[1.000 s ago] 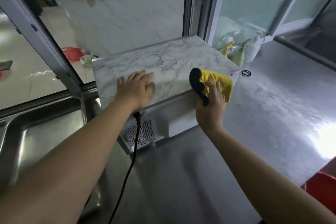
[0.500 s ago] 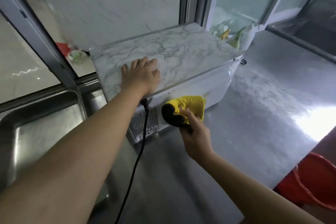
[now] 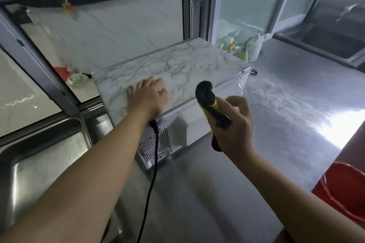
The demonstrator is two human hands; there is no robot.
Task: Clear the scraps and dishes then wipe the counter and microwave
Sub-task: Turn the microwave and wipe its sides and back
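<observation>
Head view, near to far: a black cord (image 3: pixel 152 165) runs down from the microwave's (image 3: pixel 177 69) back. Right of it, the right hand (image 3: pixel 233 124) grips a bunched yellow and black cloth (image 3: pixel 207 98) off the microwave. On the marbled top the left hand (image 3: pixel 147 97) lies flat, fingers straight. Bottles (image 3: pixel 250 49) stand beyond the microwave.

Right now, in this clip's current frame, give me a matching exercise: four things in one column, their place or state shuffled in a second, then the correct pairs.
Things:
1. left hand
2. cloth
3. red bucket
4. power cord

Places or states:
A. at the lower right edge of the view
B. flat on the microwave's marble-patterned top
C. hanging from the microwave's back
D. gripped in the right hand

Pairs: 1-B, 2-D, 3-A, 4-C
</observation>
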